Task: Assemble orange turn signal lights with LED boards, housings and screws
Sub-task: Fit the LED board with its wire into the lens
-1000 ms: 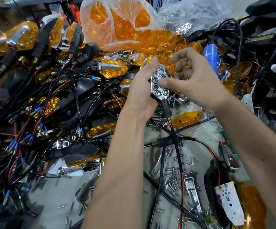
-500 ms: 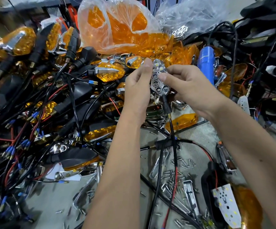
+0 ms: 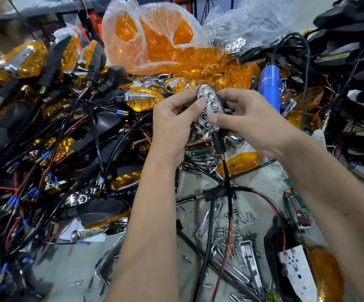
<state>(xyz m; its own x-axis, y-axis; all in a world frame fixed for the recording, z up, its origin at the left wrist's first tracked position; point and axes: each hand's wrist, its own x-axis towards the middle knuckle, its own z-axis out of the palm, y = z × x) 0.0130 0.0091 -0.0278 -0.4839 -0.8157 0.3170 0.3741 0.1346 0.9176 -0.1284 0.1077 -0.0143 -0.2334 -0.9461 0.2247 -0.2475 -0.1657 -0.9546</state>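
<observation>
Two hands pinching one turn signal housing (image 3: 209, 110), left hand (image 3: 174, 125) and right hand (image 3: 250, 120) flanking it

2 bare forearms, no sleeves or gloves; short fingernails on fingers (image 3: 200, 103).

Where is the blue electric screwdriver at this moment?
In the head view, the blue screwdriver lies upper right of centre, just beyond the right hand, against the pile of orange lenses.
</observation>
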